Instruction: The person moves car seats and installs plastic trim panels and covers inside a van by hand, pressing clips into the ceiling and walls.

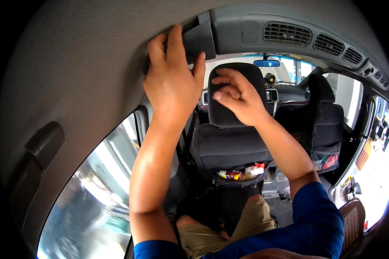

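Observation:
Up at the roof lining, my left hand (173, 73) has its fingers and thumb around the near end of a dark grey plastic trim cover (201, 41). The cover sits tilted beside the end of the grey overhead air-vent panel (233, 32); how it is fixed there is hidden. My right hand (243, 96) is raised in front of the black front-seat headrest (237, 116), its fingers loosely bent and apart with nothing in them.
Several air vents (287, 34) run along the ceiling panel. Below are the front seat back (229, 146) with a stuffed pocket (242, 174) and another front seat (326, 125). A side window (90, 198) and a grey ceiling handle (47, 142) lie left; an open doorway (371, 172) is right.

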A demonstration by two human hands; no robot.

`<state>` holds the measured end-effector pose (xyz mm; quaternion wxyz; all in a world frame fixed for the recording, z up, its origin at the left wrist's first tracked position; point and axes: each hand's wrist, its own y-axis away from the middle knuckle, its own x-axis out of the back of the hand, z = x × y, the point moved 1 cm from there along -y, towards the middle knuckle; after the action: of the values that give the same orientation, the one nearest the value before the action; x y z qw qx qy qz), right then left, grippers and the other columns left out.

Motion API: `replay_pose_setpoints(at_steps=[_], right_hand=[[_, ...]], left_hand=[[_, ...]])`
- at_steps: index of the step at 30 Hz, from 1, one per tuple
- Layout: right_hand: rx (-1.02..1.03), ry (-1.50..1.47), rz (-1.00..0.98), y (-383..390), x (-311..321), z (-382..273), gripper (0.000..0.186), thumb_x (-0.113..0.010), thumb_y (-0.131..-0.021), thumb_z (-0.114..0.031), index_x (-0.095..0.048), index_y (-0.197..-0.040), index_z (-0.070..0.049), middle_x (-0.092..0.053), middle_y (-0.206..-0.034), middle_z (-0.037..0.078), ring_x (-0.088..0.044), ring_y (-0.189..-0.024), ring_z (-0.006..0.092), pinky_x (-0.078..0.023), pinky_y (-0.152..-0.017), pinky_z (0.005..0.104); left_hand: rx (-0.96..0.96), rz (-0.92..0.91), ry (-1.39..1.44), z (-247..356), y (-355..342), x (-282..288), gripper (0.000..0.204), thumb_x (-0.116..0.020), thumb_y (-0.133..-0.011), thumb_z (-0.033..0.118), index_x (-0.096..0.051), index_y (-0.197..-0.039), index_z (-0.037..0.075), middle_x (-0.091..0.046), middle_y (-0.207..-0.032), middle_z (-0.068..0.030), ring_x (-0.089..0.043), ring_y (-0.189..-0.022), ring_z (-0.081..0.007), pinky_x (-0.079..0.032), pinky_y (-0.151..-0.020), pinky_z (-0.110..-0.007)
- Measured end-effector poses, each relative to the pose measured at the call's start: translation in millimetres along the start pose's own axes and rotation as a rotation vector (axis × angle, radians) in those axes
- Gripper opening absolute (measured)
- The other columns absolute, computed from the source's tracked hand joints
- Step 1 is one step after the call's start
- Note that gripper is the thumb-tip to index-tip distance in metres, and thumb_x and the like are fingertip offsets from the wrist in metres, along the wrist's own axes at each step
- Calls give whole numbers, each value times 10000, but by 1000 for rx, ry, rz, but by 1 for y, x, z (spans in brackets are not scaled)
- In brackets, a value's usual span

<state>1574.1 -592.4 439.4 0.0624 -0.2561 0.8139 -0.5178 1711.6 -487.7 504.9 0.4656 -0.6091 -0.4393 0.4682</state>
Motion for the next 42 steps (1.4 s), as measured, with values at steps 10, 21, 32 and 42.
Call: replay_pose_setpoints(at_steps=[10, 21, 32, 42], right_hand=[[316, 166, 194, -30, -27, -29, 428, -723, -798, -62, -546, -1181, 11, -631, -724, 45, -564, -579, 63, -437, -519, 215], [458, 249, 243, -43, -19, -27, 192, -722, -800, -77, -647, -944, 26, -501, -519, 34, -429, -458, 56, -345, -447, 231], [499, 219, 226, -40, -15, -20, 166, -710, -799, -51, -653, -929, 35, -511, -567, 38, -450, -494, 57, -353, -468, 234], [332, -314, 305, -29, -30, 62, 308, -593, -899, -22, -545, -1200, 23, -567, -728, 1, -479, -623, 44, -389, -571, 203]], left_hand=[[-86, -4, 40, -13, 19, 0, 437, -737, -773, 121, -586, -1181, 85, -544, -1135, -97, -566, -643, -186, -499, -588, -307], [506, -453, 431, -72, 38, 9, 452, -766, -777, 100, -541, -1147, -30, -655, -760, -85, -589, -644, -103, -474, -613, -241], [510, -401, 796, -83, 44, -5, 273, -695, -847, 40, -596, -1090, -35, -664, -817, -73, -606, -643, -105, -490, -601, -240], [476, -322, 776, -71, 30, -1, 364, -612, -934, 248, -498, -1120, -43, -609, -838, -47, -574, -609, -97, -449, -556, -222]])
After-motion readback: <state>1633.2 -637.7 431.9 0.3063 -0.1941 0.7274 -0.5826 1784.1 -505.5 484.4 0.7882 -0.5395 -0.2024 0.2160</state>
